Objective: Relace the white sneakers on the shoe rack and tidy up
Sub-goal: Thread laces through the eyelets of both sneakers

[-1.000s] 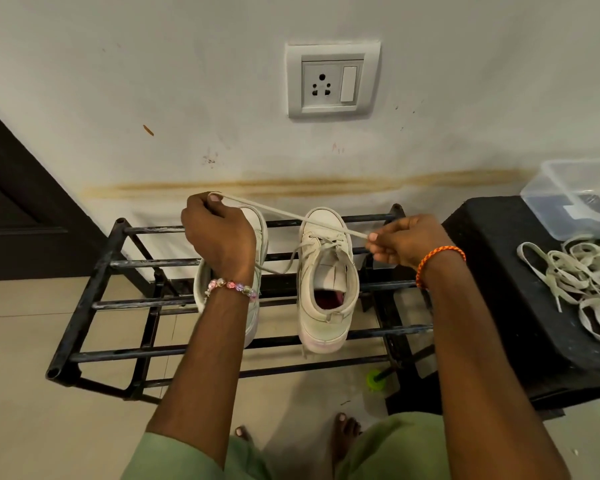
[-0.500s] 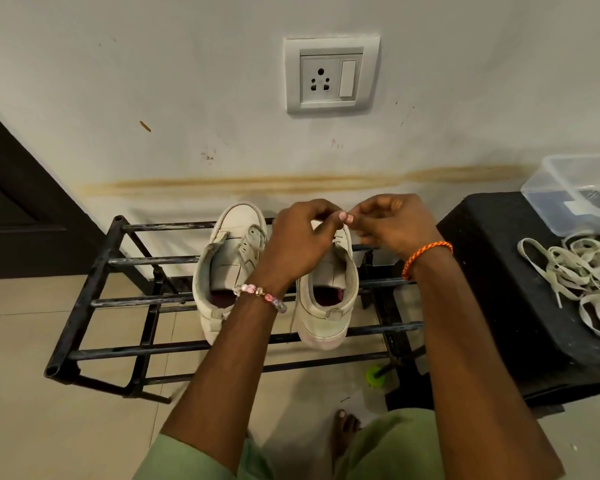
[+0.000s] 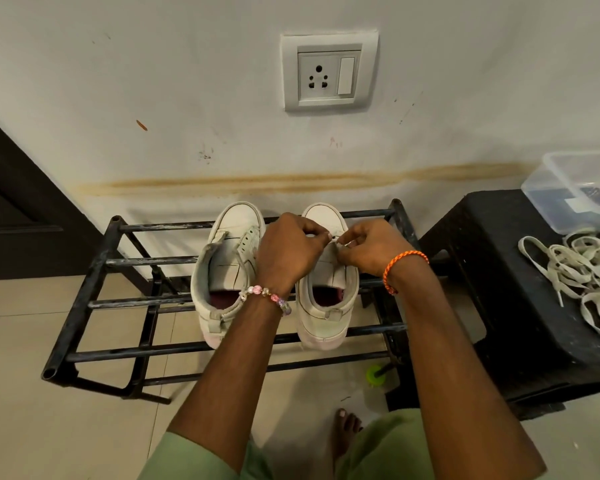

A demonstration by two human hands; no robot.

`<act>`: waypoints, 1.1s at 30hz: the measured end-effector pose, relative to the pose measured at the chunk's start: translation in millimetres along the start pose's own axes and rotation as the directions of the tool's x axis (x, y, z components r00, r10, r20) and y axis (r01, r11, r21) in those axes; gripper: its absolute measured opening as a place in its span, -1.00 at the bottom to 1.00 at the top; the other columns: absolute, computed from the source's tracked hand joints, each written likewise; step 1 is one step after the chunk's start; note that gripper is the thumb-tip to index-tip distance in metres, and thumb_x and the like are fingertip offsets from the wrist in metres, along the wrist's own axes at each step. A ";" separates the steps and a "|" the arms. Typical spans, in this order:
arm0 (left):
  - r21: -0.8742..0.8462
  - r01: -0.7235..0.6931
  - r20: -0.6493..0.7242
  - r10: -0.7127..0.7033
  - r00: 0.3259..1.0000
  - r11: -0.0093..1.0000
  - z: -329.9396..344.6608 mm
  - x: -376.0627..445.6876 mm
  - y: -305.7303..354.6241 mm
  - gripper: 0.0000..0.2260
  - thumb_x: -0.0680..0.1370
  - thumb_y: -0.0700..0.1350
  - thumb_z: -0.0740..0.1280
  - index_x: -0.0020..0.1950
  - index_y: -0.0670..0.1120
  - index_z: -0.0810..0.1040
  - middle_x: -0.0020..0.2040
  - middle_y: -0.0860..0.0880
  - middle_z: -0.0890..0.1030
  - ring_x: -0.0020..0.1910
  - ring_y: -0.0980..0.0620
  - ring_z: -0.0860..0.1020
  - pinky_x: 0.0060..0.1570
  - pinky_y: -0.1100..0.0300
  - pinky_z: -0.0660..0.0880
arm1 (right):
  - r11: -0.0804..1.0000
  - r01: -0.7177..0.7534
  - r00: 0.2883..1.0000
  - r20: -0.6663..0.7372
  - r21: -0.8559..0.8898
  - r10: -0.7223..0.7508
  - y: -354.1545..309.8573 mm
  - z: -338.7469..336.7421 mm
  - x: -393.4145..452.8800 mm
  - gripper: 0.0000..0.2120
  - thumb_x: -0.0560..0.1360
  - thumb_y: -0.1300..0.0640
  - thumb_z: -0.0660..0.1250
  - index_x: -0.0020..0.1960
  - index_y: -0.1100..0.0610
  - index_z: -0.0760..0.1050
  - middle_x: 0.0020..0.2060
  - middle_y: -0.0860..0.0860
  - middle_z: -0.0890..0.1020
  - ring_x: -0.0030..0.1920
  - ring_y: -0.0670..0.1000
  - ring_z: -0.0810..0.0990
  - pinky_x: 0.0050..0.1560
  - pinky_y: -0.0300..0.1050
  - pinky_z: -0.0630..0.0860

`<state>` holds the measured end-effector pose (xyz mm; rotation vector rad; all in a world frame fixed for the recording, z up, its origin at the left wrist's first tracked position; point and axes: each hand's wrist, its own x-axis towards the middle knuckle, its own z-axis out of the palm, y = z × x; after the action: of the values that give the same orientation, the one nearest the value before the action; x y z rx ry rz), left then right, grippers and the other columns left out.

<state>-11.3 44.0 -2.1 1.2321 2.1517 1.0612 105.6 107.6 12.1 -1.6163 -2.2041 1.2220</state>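
Note:
Two white sneakers stand side by side, toes to the wall, on the top bars of a black metal shoe rack (image 3: 84, 303). The left sneaker (image 3: 227, 268) shows no lace and its tongue lies bare. Over the front of the right sneaker (image 3: 326, 306) both my hands meet. My left hand (image 3: 291, 251) and my right hand (image 3: 368, 247) each pinch a bit of white lace (image 3: 335, 239) between fingertips, close together above the eyelets. The rest of that lace is hidden under my hands.
A black stool (image 3: 499, 289) stands right of the rack with a heap of loose white laces (image 3: 582, 275) and a clear plastic box (image 3: 575, 188) on it. A wall socket (image 3: 328, 72) is above. A green-capped object (image 3: 374, 375) lies on the floor by my foot.
One second ago my hands were spread apart, stretching a lace across the shoes. They have come together over the right sneaker's front and now pinch the lace close to it.

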 end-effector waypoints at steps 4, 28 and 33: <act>-0.091 0.090 0.055 -0.085 0.995 0.992 4.7 4.1 -0.7 -0.87 0.47 -0.08 0.44 -0.07 -0.12 0.69 0.03 -0.07 0.67 0.05 0.00 0.59 0.07 0.09 0.53 | 0.999 -0.031 0.999 -0.039 0.010 0.031 -2.8 -2.5 -2.2 -0.80 0.47 0.21 0.38 0.07 0.22 0.61 0.03 0.14 0.64 0.06 0.09 0.59 0.15 -0.02 0.54; -0.339 0.284 -0.090 -0.331 0.939 0.897 42.5 -3.2 -4.4 -0.92 0.48 -0.12 0.43 -0.21 -0.07 0.62 -0.11 -0.09 0.67 -0.13 -0.06 0.64 -0.17 0.11 0.58 | 0.928 -0.235 0.972 0.058 0.290 0.228 -7.2 -10.8 -2.3 -0.71 0.49 0.37 0.25 0.20 0.34 0.51 0.17 0.29 0.56 0.20 0.25 0.54 0.21 0.12 0.49; -0.238 0.227 -0.087 -0.254 0.963 0.944 39.2 -1.9 -6.3 -0.91 0.48 -0.10 0.43 -0.12 -0.12 0.67 -0.09 -0.08 0.68 -0.10 -0.03 0.62 -0.17 0.15 0.53 | 0.939 -0.216 0.976 0.039 0.269 0.213 -9.7 -10.1 -5.0 -0.74 0.49 0.39 0.26 0.16 0.40 0.52 0.15 0.31 0.56 0.20 0.25 0.52 0.21 0.16 0.48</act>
<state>13.2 56.2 -31.0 0.7980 2.1286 1.2547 106.1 107.7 26.9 -1.7690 -1.8015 1.5144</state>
